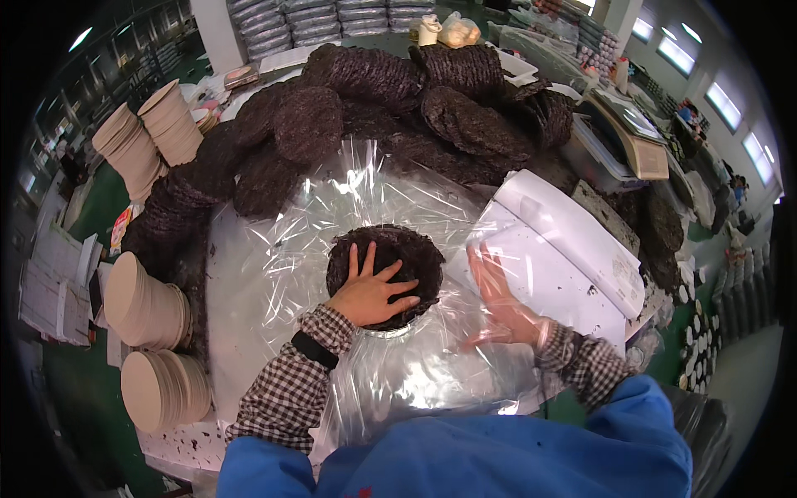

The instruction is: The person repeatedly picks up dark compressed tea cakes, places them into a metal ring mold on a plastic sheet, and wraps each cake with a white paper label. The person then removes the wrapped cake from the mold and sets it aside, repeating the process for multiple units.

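My left hand lies with spread fingers on a dark, round, flat cake that looks like dried seaweed. The cake rests among the folds of a large clear plastic bag or sheet in the middle of the table. To the right, my right hand is open with its fingers apart, and shows through a layer of the clear film. Whether that hand presses the film from inside or below, I cannot tell. Beneath the film on that side lies a white paper sheet with a curled edge.
Dark round cakes are heaped along the table's far side and far left. Stacks of pale round discs stand along the left edge. At the right back are a clear plastic bin and a cardboard piece. Dark crumbs dot the table.
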The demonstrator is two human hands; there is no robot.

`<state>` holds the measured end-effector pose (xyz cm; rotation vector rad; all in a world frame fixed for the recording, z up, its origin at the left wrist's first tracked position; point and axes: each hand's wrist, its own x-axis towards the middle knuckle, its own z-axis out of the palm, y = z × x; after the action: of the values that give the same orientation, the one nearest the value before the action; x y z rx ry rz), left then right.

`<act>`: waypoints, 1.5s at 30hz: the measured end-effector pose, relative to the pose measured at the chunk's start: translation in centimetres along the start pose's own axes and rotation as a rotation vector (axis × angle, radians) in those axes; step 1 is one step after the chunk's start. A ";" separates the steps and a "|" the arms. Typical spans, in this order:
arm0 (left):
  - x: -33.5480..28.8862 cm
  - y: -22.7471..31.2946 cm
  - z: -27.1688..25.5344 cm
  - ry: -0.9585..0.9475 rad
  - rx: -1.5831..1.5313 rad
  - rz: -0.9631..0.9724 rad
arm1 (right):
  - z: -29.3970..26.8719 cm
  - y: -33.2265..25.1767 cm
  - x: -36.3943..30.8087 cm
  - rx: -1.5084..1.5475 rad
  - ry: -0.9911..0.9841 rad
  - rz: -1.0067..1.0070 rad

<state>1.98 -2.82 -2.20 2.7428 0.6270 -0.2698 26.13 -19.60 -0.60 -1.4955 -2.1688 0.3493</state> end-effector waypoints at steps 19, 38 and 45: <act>-17.3 5.1 9.9 -0.073 -0.503 -0.529 | 8.2 -3.3 13.7 -0.056 -0.632 0.260; -5.1 -0.2 -2.1 0.006 -0.545 0.147 | 5.6 -4.7 8.9 -0.076 -0.144 -0.106; -4.7 -2.5 -2.2 0.969 -1.109 -0.094 | 7.1 -2.4 9.8 0.188 0.049 0.095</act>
<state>-3.09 -1.76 0.37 1.6014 0.7747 1.1062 17.76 -11.01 -3.18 -1.4880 -1.9726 0.5278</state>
